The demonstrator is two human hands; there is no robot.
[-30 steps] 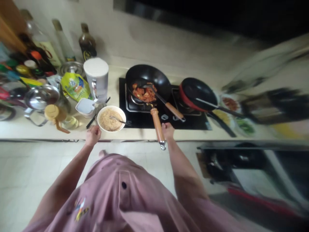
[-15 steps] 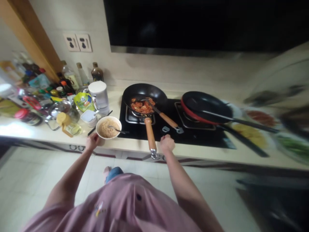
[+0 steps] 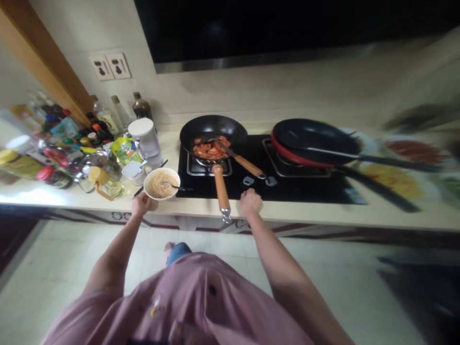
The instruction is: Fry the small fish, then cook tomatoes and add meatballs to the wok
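My left hand (image 3: 141,204) rests curled at the counter's front edge, just beside a white bowl (image 3: 147,190) of pale, beige mixture; whether they touch I cannot tell. A spoon (image 3: 171,185) leans in the bowl. My right hand (image 3: 251,201) is closed in a fist on the front edge of the black gas stove (image 3: 305,191), right of the wok's wooden handle (image 3: 220,194) and below a stove knob (image 3: 247,180). Reddish meat pieces (image 3: 210,150) lie in the black wok (image 3: 215,125). Across the wok's rim rests a spatula (image 3: 247,165) with a wooden handle.
A red-sided frying pan (image 3: 283,151), topped by a dark pan or lid, sits on the right burner, its handle (image 3: 381,189) reaching over the counter. Plates of shredded food (image 3: 393,179) are further right. Left stand a water jug (image 3: 146,143), jars and several bottles (image 3: 142,106).
The camera view has shifted slightly, showing more of the counter on the right. Both hands, the bowl and the pans keep nearly the same places relative to each other.
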